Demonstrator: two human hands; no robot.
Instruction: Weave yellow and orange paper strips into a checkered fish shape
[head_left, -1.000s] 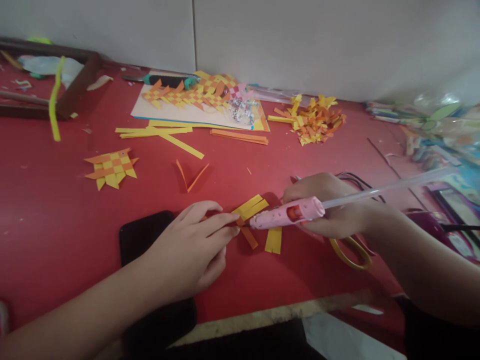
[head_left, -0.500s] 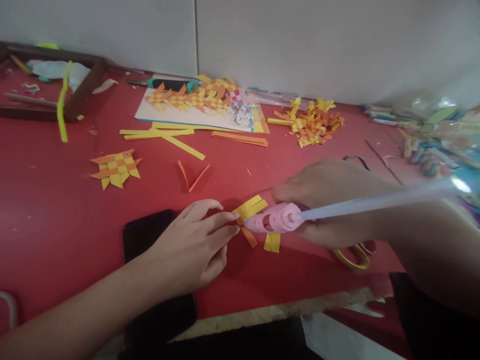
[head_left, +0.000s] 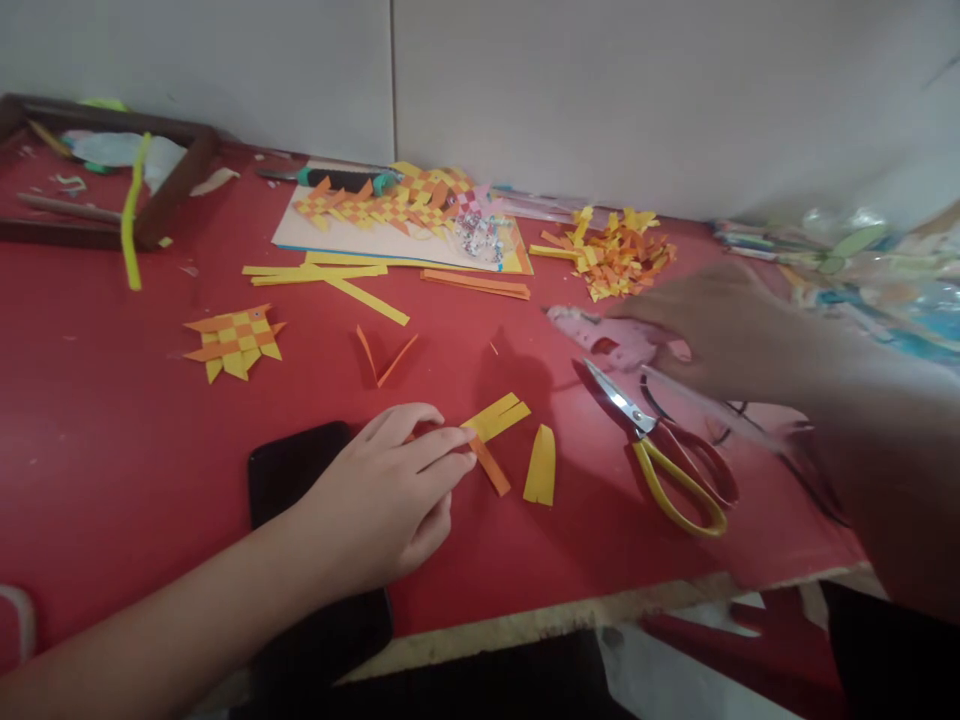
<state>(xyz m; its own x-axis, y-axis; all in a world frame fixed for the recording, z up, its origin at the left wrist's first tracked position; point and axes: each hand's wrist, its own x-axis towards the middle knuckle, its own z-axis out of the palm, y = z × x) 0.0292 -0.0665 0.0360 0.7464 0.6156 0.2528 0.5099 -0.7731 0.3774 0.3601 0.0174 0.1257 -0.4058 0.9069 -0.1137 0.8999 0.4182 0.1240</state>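
My left hand point(head_left: 401, 480) has its fingertips on a small piece made of yellow strips point(head_left: 499, 417) and an orange strip point(head_left: 490, 465), pinning it to the table; part of the piece is hidden under the fingers. Farther off to the right, my right hand point(head_left: 694, 325), smeared by motion, is closed on a pink glue gun point(head_left: 611, 340) just above the table, its clear glue stick trailing behind. A loose yellow paper piece point(head_left: 541, 468) lies between the hands. Scissors point(head_left: 660, 450) with yellow and red handles lie below the glue gun.
A black phone point(head_left: 296, 465) lies under my left forearm. A woven paper fish point(head_left: 238, 342) and a folded orange strip point(head_left: 382, 362) lie to the left. Farther back are a paper scrap heap point(head_left: 626, 255), a cutter point(head_left: 345, 180) and a wooden frame point(head_left: 176, 165).
My right hand has carried the glue gun away from the paper piece, up and to the right, uncovering the scissors and the loose yellow piece. My left hand has stayed in place.
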